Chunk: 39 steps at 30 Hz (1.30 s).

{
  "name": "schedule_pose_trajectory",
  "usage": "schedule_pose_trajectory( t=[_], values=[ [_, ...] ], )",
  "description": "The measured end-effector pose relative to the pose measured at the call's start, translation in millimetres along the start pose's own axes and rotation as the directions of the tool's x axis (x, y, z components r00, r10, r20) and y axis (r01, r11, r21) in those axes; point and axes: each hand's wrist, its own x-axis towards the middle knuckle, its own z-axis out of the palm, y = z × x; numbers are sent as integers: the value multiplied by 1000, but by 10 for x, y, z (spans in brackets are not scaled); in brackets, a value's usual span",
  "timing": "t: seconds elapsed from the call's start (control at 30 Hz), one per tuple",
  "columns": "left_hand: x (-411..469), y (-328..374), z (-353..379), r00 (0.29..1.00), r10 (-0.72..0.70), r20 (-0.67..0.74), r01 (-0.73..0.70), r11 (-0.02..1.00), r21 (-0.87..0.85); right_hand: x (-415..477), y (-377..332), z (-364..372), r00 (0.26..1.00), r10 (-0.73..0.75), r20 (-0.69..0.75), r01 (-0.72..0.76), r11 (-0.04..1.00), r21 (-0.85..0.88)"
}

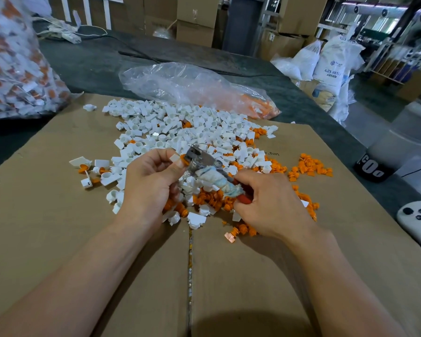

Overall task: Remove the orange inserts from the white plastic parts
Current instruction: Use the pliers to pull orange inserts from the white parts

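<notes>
My left hand (151, 176) pinches a white plastic part (174, 157) with an orange insert (183, 159) sticking out of it. My right hand (265, 203) grips the cloth-wrapped handles of metal pliers (204, 161), whose jaws sit at the orange insert. A large pile of white parts (180, 127) covers the middle of the flattened cardboard (58, 215). Loose orange inserts (209, 200) lie under my hands, and another small heap of orange inserts (310, 166) lies to the right.
A clear bag (192, 86) holding orange pieces lies behind the pile. A full bag of uncleared parts (15, 64) stands at the far left. A white device (417, 220) and a dark container (372, 166) sit at the right edge. Boxes and sacks stand beyond the table.
</notes>
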Motion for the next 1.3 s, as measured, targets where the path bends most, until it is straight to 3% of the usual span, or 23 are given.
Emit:
schedule_pose_trajectory(
  t=[0.33,0.47,0.7,0.83,1.0,1.3],
  values=[
    [6,21,7,1000,-3,-17,3,1000,-6,27,20,16,999,21,-35,-21,1000,13],
    [24,24,2,998,-43,-49,43,999,-8,55,128,-5,986,81,-143,-84,996,-12],
    [207,75,-242,949,209,-235,-133,944,302,62,427,-90,934,256,-249,-281,957,-68],
    [318,55,-409,903,240,-356,-73,903,424,54,590,-96,900,376,-220,-397,915,-64],
    [352,80,-507,864,325,-384,-26,791,611,73,682,-100,880,433,-193,-450,892,-50],
    [420,111,-605,850,274,-451,114,739,664,75,709,-96,852,506,-132,-514,857,-32]
  ],
)
